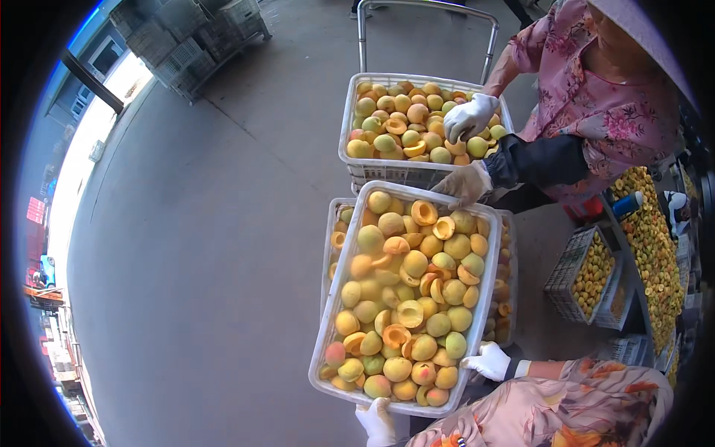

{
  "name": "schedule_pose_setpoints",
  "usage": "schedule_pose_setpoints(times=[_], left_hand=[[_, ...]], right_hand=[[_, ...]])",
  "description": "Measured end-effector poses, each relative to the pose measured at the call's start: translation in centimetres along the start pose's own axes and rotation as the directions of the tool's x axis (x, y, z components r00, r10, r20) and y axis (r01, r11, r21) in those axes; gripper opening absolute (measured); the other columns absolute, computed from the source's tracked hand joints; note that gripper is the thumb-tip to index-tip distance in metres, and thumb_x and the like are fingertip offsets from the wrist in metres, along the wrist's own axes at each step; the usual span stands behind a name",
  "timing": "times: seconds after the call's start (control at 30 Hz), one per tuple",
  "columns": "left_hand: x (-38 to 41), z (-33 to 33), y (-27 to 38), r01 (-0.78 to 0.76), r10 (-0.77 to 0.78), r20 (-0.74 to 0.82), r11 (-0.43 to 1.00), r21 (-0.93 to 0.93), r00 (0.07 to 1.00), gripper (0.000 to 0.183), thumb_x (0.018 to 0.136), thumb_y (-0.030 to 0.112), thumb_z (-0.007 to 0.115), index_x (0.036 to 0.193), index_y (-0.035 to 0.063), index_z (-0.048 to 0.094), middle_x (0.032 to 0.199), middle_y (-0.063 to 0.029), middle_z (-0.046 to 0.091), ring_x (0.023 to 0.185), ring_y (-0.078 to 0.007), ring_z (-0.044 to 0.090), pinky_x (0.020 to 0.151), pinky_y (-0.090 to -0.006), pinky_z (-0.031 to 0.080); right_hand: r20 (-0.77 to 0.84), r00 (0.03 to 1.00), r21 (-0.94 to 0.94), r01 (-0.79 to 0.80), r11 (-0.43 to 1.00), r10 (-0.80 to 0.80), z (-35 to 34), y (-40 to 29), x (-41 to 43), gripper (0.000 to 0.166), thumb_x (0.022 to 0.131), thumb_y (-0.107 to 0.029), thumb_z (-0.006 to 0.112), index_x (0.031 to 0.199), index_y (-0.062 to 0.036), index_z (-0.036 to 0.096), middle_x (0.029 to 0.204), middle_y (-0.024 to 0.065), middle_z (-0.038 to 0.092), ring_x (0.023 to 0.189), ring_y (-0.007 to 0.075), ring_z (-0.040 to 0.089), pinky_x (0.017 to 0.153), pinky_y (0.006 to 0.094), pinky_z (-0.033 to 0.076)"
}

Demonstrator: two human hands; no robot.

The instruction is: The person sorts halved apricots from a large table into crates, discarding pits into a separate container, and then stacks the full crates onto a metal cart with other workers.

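A white plastic crate point(320, 335) of apricots point(415, 262), some whole and some halved and pitted, is before me, set askew over another filled crate point(505, 329). My left hand point(377, 422), in a white glove, grips its near rim at the lower edge. On the crate's right side, near the lower corner, my gloved right hand point(489, 360) holds the rim. A co-worker's gloved hand point(466, 184) is at the far rim of the same crate. The co-worker's other gloved hand point(470, 116) is on fruit in a farther crate point(349, 151). Parts of my fingers are hidden under the rim.
Behind the far crate rises a metal cart handle point(427, 3). At right, beside a fruit-covered worktable point(651, 251), sits a grey crate point(561, 279) of apricots. A pile of stacked crates point(179, 44) stands at upper left. Concrete floor point(212, 268) lies to my left.
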State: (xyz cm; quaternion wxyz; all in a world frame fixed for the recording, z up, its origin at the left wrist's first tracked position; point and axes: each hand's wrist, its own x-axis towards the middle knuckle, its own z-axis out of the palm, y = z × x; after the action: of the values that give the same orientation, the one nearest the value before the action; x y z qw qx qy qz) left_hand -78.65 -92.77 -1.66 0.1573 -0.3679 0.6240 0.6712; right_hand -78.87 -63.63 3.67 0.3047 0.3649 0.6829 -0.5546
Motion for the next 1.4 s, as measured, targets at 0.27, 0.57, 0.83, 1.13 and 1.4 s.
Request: schedule_pose_setpoints(times=[0.27, 0.57, 0.83, 1.13, 1.4], left_hand=[[1.3, -0.2, -3.5, 0.084, -0.083, 0.025, 0.996, -0.035, 0.996, 0.025, 0.082, 0.015, 0.071, 0.097, -0.0044, 0.067, 0.09, -0.0218, 0.06, 0.081, -0.0338, 0.057, 0.078, -0.0428, 0.05], [0.5, 0.5, -1.8, 0.207, -0.214, -0.006, 0.951, -0.229, 0.977, 0.036, 0.079, 0.005, 0.071, 0.111, -0.0065, 0.058, 0.094, -0.0109, 0.061, 0.082, -0.0216, 0.056, 0.072, -0.0352, 0.05], [0.3, 0.6, -1.6, 0.168, -0.177, -0.014, 0.954, -0.249, 0.984, 0.027, 0.081, 0.006, 0.07, 0.104, -0.0035, 0.059, 0.087, -0.007, 0.058, 0.076, -0.0184, 0.053, 0.067, -0.032, 0.047], [0.1, 0.1, -4.9, 0.034, -0.033, 0.024, 0.999, -0.032, 0.999, 0.022, 0.083, 0.009, 0.067, 0.1, -0.0031, 0.063, 0.1, -0.0173, 0.065, 0.091, -0.0273, 0.06, 0.081, -0.0395, 0.049], [-1.6, 1.3, -7.7, -0.509, 0.512, 0.145, 0.702, 0.498, 0.847, 0.013, 0.083, 0.01, 0.063, 0.091, 0.0024, 0.07, 0.103, -0.0234, 0.057, 0.099, -0.0366, 0.054, 0.083, -0.0442, 0.046]], right_hand=[[0.104, 0.964, -0.458, -0.172, 0.872, 0.244, -2.0, -5.5, 0.8, 0.031, 0.091, -0.027, 0.072, 0.101, 0.0018, 0.068, 0.087, 0.0122, 0.072, 0.071, 0.0194, 0.07, 0.064, 0.0353, 0.057], [-0.195, 0.583, -0.921, 0.167, 0.351, -0.789, -14.1, -18.2, 13.4, 0.041, 0.083, -0.024, 0.07, 0.118, -0.003, 0.063, 0.116, 0.0208, 0.059, 0.115, 0.0386, 0.055, 0.099, 0.0463, 0.045], [-0.31, 0.78, -0.91, -0.078, 0.407, -0.544, -15.8, -20.7, 16.3, 0.028, 0.085, -0.022, 0.058, 0.104, -0.0025, 0.063, 0.101, 0.0277, 0.067, 0.098, 0.0454, 0.065, 0.087, 0.0531, 0.052], [-0.137, 0.709, -0.974, 0.03, 0.224, -0.691, -14.6, -24.1, 15.2, 0.024, 0.085, -0.019, 0.057, 0.101, -0.0019, 0.064, 0.101, 0.027, 0.067, 0.098, 0.0451, 0.065, 0.087, 0.0513, 0.052], [-0.178, 0.646, -0.945, 0.097, 0.311, -0.742, -14.5, -25.0, 16.6, 0.024, 0.081, -0.009, 0.054, 0.096, 0.0008, 0.07, 0.098, 0.0298, 0.069, 0.096, 0.0438, 0.068, 0.086, 0.0489, 0.054]])
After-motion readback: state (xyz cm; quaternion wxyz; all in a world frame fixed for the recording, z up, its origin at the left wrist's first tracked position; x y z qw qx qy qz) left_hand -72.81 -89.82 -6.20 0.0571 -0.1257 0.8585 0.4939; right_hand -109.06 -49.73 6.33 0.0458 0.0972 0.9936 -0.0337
